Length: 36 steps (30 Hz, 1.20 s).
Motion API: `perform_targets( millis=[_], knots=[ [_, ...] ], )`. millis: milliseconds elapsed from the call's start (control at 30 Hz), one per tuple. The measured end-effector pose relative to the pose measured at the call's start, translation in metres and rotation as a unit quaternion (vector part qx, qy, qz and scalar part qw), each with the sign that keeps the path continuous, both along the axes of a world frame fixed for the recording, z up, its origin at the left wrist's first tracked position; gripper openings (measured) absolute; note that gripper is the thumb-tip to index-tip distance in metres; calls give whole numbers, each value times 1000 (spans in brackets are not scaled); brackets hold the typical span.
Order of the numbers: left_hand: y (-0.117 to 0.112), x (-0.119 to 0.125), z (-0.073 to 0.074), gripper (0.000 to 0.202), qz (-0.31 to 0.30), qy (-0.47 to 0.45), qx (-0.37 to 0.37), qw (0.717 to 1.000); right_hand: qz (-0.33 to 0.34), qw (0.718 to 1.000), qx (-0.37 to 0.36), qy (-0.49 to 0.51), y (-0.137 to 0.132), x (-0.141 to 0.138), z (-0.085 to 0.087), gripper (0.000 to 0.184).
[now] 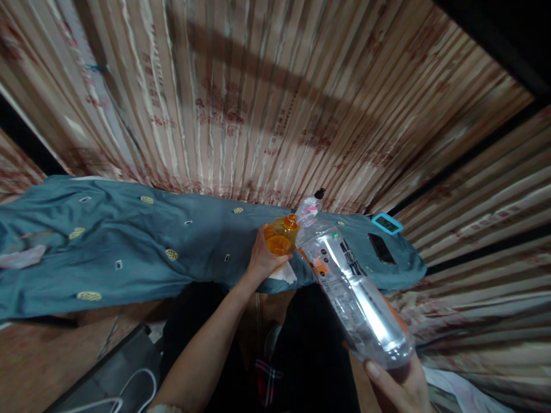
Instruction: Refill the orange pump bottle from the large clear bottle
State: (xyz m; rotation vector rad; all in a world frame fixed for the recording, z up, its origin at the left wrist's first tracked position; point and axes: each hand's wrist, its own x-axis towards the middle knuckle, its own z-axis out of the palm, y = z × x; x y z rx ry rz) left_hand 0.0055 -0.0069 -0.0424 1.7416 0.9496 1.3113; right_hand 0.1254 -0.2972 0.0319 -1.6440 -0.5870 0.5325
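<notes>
My left hand (260,258) is wrapped round a small see-through orange bottle (280,240), held upright with its mouth uncovered. Orange-looking liquid seems to stand in its lower part. My right hand (398,384) grips a large clear plastic bottle (357,292) by its base. That bottle leans, its neck end up beside the orange bottle's mouth; whether they touch I cannot tell. Behind the neck stands a clear bottle with a black top (317,198), partly hidden. A white tissue (284,273) lies below my left hand.
A teal patterned cloth (210,229) covers the narrow surface before me. On its right end are a black phone (381,249) and a blue-framed device (387,223). Pleated curtains (241,103) hang behind and at right. A grey case with a white cable (116,367) sits at lower left.
</notes>
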Motion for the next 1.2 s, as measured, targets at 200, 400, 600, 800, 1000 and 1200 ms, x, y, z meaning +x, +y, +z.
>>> perform_targets(
  millis=[200,400,600,800,1000,1200],
  knots=[
    [0,0,1,97,8,12,15,1000,-2,1000,-10,-14,-2,4,-2,83],
    [0,-1,4,93,0,11,27,1000,-2,1000,0,-14,-1,7,-6,87],
    [-1,-1,5,94,-4,1,18,1000,21,999,27,-15,5,-2,1,92],
    [-1,-1,7,92,-2,3,17,1000,5,999,13,-31,10,-4,5,96],
    [-1,-2,7,91,-9,2,23,1000,-9,999,21,-31,13,-8,7,94],
    [-2,-2,6,92,-1,0,18,1000,-31,996,-21,-82,10,-4,2,98]
  ],
)
